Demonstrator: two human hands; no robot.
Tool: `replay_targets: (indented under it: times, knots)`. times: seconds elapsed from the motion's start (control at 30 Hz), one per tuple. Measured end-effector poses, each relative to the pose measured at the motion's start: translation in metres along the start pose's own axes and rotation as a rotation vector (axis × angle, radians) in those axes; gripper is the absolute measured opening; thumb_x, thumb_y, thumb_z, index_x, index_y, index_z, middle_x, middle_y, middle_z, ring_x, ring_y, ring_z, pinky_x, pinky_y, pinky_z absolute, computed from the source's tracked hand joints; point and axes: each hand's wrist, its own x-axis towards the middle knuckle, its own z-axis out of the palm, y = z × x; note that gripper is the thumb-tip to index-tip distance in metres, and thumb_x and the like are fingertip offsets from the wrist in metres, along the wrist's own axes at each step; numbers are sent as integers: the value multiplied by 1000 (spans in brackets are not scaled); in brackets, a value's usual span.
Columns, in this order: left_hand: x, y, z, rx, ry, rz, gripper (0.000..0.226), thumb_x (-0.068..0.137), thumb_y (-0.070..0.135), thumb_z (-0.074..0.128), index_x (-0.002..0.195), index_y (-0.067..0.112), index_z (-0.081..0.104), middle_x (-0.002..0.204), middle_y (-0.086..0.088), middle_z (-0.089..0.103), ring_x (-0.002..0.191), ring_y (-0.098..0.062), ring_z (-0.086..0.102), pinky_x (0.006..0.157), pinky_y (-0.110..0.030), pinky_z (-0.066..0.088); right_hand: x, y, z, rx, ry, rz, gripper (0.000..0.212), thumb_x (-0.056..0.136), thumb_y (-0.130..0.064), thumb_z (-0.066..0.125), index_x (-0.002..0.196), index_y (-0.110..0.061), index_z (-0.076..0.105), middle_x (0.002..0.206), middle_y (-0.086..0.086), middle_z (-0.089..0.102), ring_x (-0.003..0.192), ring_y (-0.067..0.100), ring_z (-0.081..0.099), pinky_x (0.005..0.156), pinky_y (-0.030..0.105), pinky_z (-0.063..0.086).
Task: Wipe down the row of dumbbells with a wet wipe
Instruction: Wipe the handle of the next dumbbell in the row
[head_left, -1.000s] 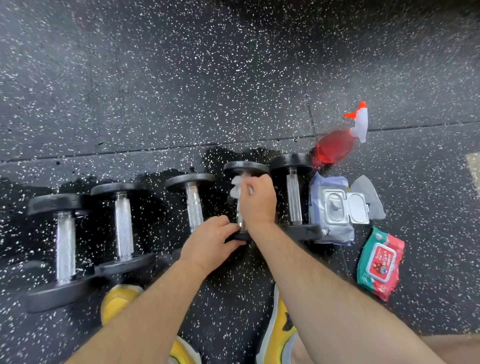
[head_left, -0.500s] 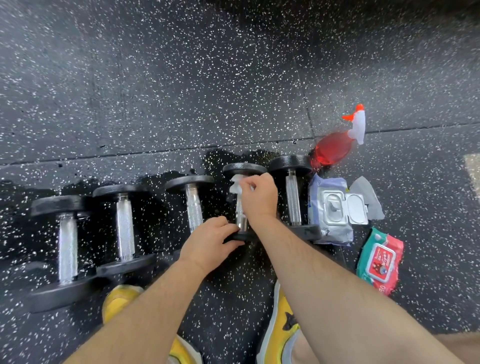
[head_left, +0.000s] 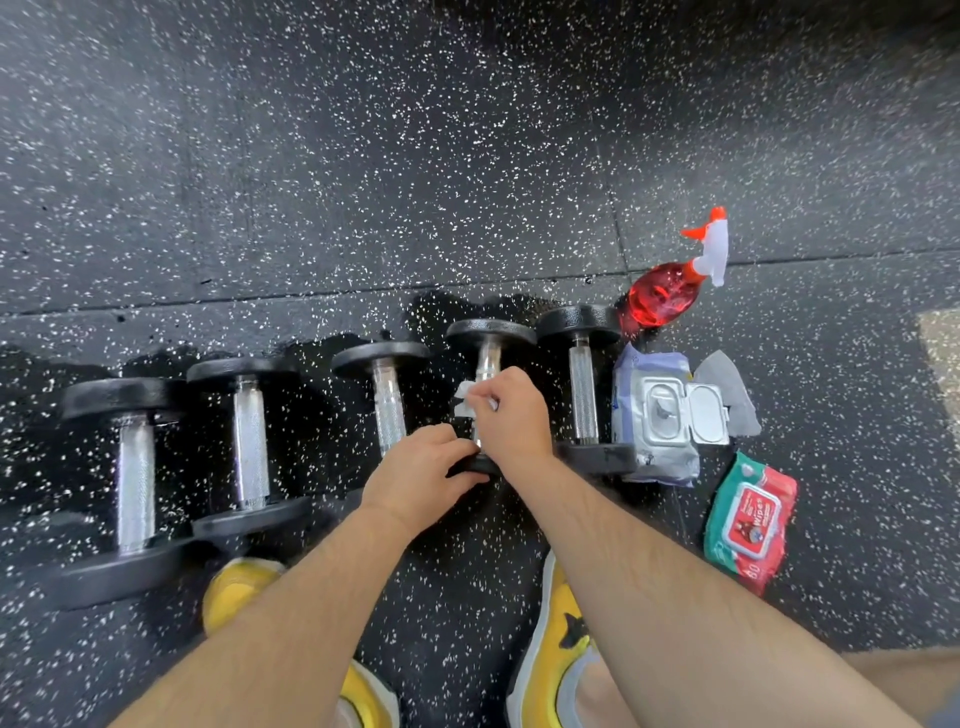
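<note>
Now | right hand (head_left: 511, 410), wet wipe (head_left: 464, 400): lower on dumbbell (head_left: 491, 332) | left hand (head_left: 415, 467): unmoved

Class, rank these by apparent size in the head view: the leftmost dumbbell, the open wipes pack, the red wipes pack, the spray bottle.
1. leftmost dumbbell, clearly largest
2. open wipes pack
3. red wipes pack and spray bottle: too alike to rank
</note>
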Motion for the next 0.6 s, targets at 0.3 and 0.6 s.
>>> replay_targets:
  times: [0.3, 0.6]
  knots:
    - [0, 0, -2, 16, -8, 3, 31, 92, 50, 59, 110, 27, 69, 91, 13, 53, 90, -8, 49, 81, -25, 45, 4, -2, -7, 363, 112, 242, 3, 90, -27, 72, 93, -27, 74, 99, -13, 61, 89, -2, 57, 73, 10, 38]
    - [-2, -1, -4, 8, -20, -35, 31, 90, 51, 61, 112, 30, 69, 93, 15, 53, 92, -7, 50, 83, -29, 48, -1, 0, -18, 152, -94, 64, 9, 94, -23, 66, 85, -21, 68, 95, -9, 58, 86, 2, 56, 74, 18, 42]
